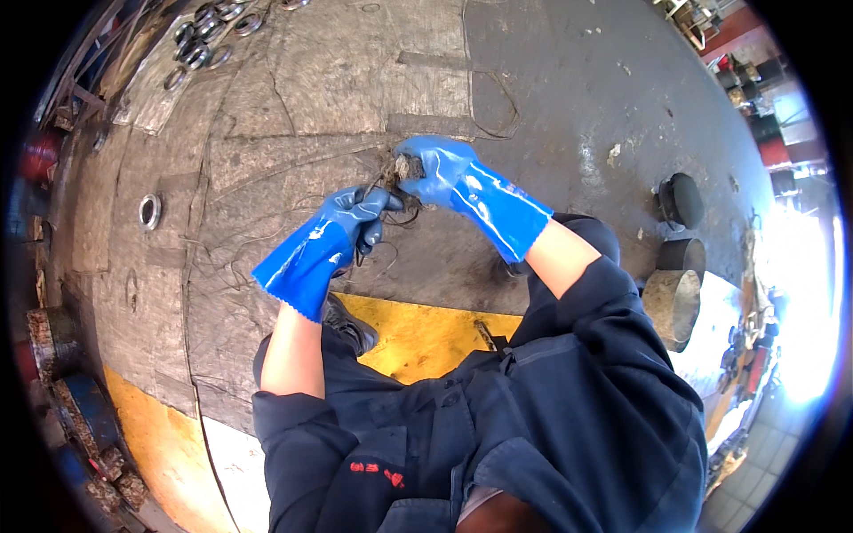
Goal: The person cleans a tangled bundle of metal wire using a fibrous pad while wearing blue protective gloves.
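Both of my hands wear long blue rubber gloves and meet in front of me, low over the worn floor covering. My right hand (437,171) is closed around a dirty grey-brown clump (408,167) with dark strands sticking out of it; its exact kind cannot be made out. Just below and to the left, my left hand (357,213) has its fingers curled on thin dark wire (388,181) beside the clump. Loose loops of this wire hang under the hands and trail over the floor to the left. The gloved fingers partly hide what they grip.
A metal ring (150,211) lies on the floor at the left, with several more rings (197,44) heaped far left. Dark round containers (681,201) and an open-ended drum (673,306) stand at the right. A yellow floor strip (426,333) runs by my feet; blue drums (87,410) line the left edge.
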### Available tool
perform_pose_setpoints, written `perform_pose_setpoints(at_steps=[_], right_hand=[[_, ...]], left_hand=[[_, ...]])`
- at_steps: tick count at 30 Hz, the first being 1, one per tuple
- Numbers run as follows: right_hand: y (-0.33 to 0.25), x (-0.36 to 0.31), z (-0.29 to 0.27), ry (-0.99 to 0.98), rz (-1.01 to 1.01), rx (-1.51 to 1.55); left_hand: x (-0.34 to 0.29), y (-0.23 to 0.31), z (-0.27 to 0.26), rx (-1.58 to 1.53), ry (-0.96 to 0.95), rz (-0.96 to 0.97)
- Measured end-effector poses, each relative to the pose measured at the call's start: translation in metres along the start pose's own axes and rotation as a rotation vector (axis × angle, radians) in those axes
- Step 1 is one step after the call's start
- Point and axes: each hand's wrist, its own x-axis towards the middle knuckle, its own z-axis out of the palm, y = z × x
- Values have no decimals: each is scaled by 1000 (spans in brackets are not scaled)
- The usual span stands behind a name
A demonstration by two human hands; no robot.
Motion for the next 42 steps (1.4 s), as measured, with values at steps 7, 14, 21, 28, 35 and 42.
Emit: perform_pose_setpoints(at_steps=[7,14,21,28,35,42], right_hand=[[28,0,-31,-272,228,719],[-71,-35,-23,-95,19,-158],[49,-28,-76,-36,478,-135],[105,-54,-110,418,423,494],[189,-97,-148,341,348,1428],[90,-48,26,487,-184,225]], left_hand=[[-12,-8,-1,-308,-81,174],[-7,-29,-13,-293,131,73],[-44,-15,-49,-198,249,273],[-47,-46,-83,-385,424,267],[-46,-41,-83,-487,510,477],[-37,-37,-39,-408,334,405]])
